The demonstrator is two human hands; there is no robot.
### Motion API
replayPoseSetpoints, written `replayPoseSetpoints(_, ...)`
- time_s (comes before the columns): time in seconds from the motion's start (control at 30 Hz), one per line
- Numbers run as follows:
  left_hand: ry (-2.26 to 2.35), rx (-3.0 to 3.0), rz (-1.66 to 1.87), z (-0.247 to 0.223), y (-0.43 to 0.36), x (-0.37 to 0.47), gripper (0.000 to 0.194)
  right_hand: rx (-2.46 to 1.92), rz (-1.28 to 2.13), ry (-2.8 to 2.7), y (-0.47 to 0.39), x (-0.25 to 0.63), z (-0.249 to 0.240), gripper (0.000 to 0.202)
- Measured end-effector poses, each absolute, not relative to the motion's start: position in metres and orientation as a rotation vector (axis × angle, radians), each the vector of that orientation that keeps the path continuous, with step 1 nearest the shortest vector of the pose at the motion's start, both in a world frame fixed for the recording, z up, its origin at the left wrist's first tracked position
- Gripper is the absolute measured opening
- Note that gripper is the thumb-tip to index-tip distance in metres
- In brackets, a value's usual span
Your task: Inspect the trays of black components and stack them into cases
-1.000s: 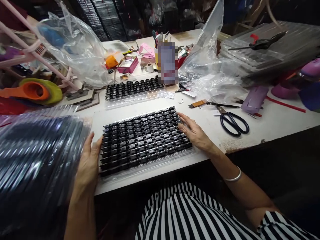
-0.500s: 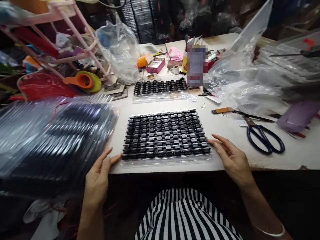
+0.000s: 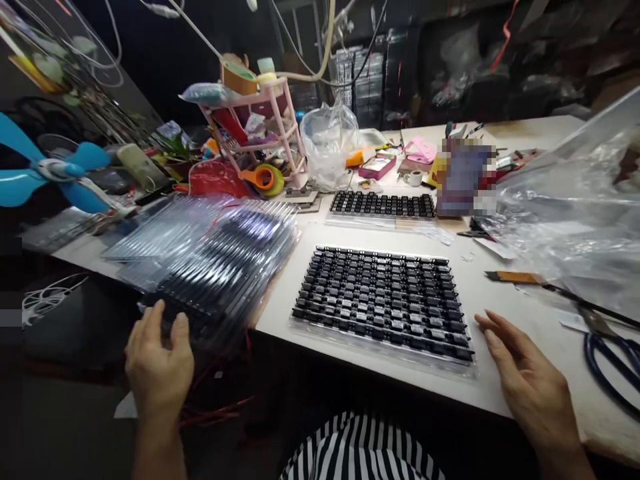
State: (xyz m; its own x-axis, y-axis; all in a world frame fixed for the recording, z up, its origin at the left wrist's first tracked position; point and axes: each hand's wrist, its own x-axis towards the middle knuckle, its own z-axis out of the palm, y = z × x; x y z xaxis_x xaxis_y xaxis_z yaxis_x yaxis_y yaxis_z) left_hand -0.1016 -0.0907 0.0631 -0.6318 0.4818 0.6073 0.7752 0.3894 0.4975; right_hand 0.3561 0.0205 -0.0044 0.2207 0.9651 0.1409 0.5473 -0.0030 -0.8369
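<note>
A clear plastic tray filled with rows of small black parts [image 3: 383, 300] lies flat near the table's front edge. My right hand [image 3: 530, 380] is just beside its right end, fingers extended and apart from it, holding nothing. My left hand [image 3: 159, 360] is off to the left, at the front edge of a large stack of clear plastic trays [image 3: 220, 247]. Its thumb and fingers are spread; whether the fingertips touch the stack I cannot tell. Farther back lies a second filled tray [image 3: 383, 204] of similar black parts.
To the right are a box cutter [image 3: 515, 277], blue-handled scissors [image 3: 613, 360] and crumpled plastic bags [image 3: 560, 193]. A pink rack [image 3: 280, 127] stands at the back with an orange and yellow tape roll [image 3: 264, 179] near it. A blue-bladed fan [image 3: 53, 167] is at far left.
My left hand has left the filled tray's left side and moved left to the stack. My right hand has come slightly away from the tray. The view has turned left.
</note>
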Motion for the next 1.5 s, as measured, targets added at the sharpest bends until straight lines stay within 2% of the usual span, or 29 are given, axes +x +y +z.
replayPoseSetpoints(0.17, -2.312, -1.223, -1.168, 0.065, -0.076, -0.074, 0.038, -1.767, 0.678, -1.351, 0.017, 0.356, -0.001, 0.053)
replayPoseSetpoints(0.3, -2.210, -1.214, -1.506, 0.061, -0.076, -0.044, 0.027, -1.797, 0.684, -1.331, 0.016, 0.355, 0.005, 0.055)
replayPoseSetpoints(0.37, -2.330, -1.124, -1.821, 0.054, -0.072, -0.032, 0.028, -1.802, 0.699, -1.318, 0.017, 0.355, 0.007, 0.057)
replayPoseSetpoints(0.47, -2.526, -0.927, -2.675, 0.049, -0.058, -0.023, 0.039, -1.802, 0.709, -1.309, 0.017, 0.355, 0.008, 0.058)
replayPoseSetpoints(0.57, -2.210, -0.702, -3.483, 0.057, -0.041, -0.020, 0.048, -1.776, 0.728, -1.278, 0.016, 0.353, 0.009, 0.057)
replayPoseSetpoints(0.67, -1.813, -0.569, -3.741, 0.070, -0.031, -0.019, 0.042, -1.723, 0.744, -1.254, 0.016, 0.353, 0.006, 0.055)
replayPoseSetpoints(0.83, -1.909, -0.172, -3.655, 0.075, -0.023, -0.026, 0.026, -1.623, 0.762, -1.288, 0.020, 0.356, -0.005, 0.051)
replayPoseSetpoints(0.97, -2.120, -0.255, -3.439, 0.070, -0.012, -0.022, 0.013, -1.581, 0.738, -1.308, 0.021, 0.356, -0.009, 0.046)
replayPoseSetpoints(1.1, -2.207, -0.671, -3.179, 0.066, -0.013, -0.011, 0.022, -1.530, 0.767, -1.277, 0.019, 0.353, -0.004, 0.041)
replayPoseSetpoints(1.23, -2.443, -0.993, -3.063, 0.062, -0.016, -0.016, 0.048, -1.354, 0.770, -1.135, 0.021, 0.349, 0.012, 0.039)
replayPoseSetpoints(1.4, -2.703, -1.266, -2.761, 0.046, -0.004, -0.024, 0.067, -0.912, 1.218, -1.138, 0.031, 0.340, 0.042, 0.057)
replayPoseSetpoints(1.5, -2.802, -1.261, -2.524, 0.029, 0.003, -0.027, 0.072, -1.014, 1.314, -1.179, 0.036, 0.335, 0.047, 0.063)
